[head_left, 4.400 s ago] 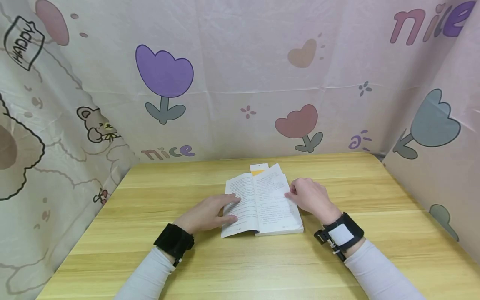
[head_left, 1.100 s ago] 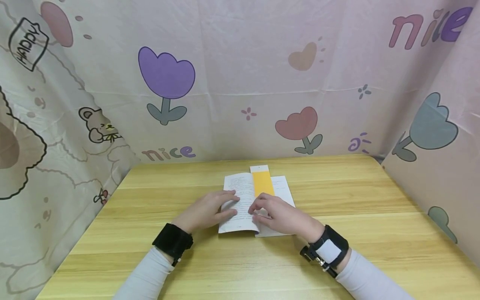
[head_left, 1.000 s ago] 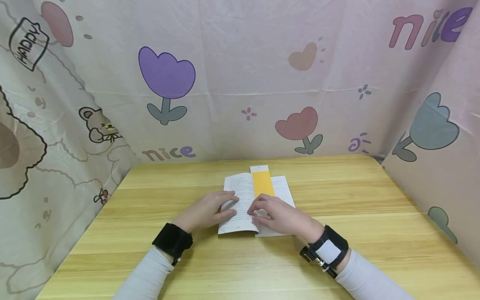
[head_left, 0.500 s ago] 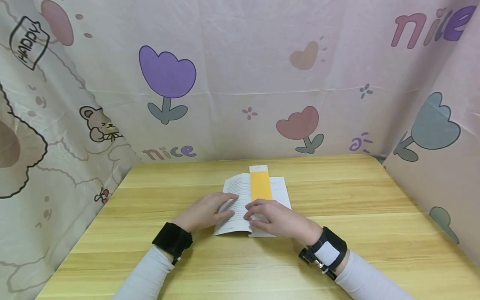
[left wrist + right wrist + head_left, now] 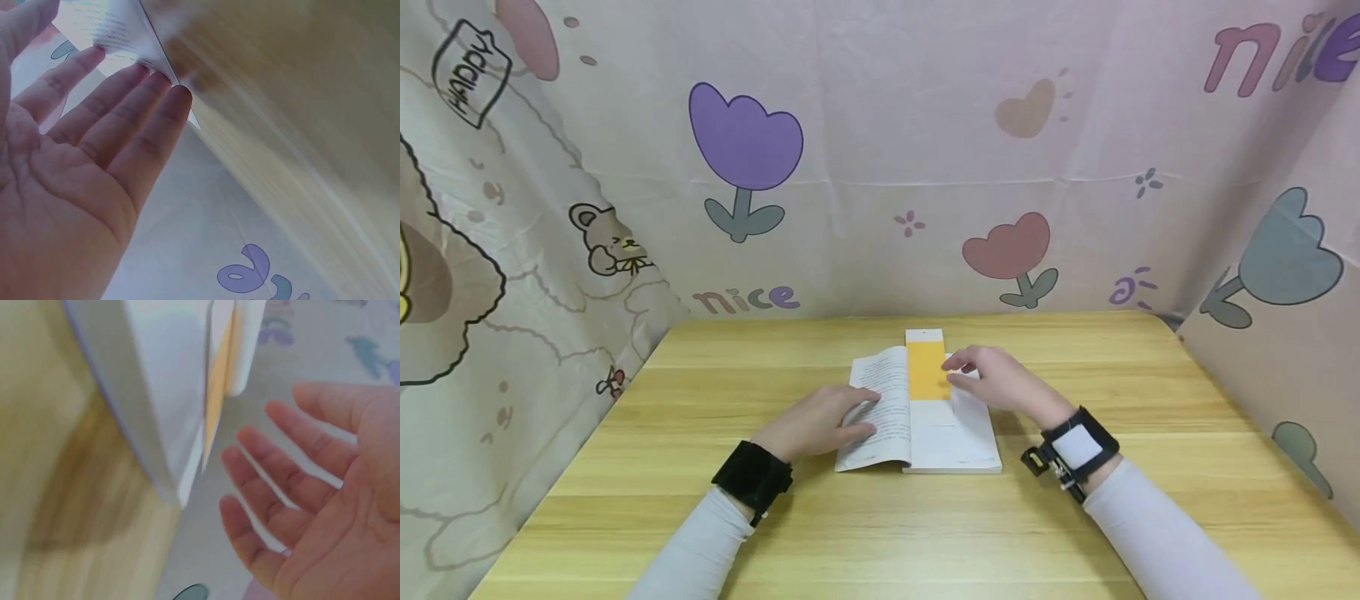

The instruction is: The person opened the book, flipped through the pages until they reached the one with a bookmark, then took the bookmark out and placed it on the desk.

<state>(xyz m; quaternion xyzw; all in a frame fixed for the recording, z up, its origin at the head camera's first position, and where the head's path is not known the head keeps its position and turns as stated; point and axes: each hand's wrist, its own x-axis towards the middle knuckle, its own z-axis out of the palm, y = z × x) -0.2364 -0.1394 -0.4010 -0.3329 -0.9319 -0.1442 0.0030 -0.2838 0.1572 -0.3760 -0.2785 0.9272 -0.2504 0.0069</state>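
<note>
An open book (image 5: 955, 446) lies on the table in the head view, its left leaves bowed up. Across the top of its right page, along the gutter, lies a yellow card with a white end (image 5: 927, 367); the white end sticks out past the book's far edge. My left hand (image 5: 812, 423) rests its fingers and thumb on the left page; the left wrist view shows the fingers extended with their tips at the printed page (image 5: 119, 28). My right hand (image 5: 1000, 379), fingers loosely bent and spread in the right wrist view, is beside the card's right edge and holds nothing.
The wooden table (image 5: 760, 533) extends around the book on all sides. A printed cloth (image 5: 865, 125) hangs behind it and along both sides. Black straps with cameras circle both wrists, the right one (image 5: 1078, 450) over the table.
A right-hand leaf that covered most of the yellow card is now turned left, exposing the card. In the last half second my right hand moved from the gutter up and right. The left hand stayed.
</note>
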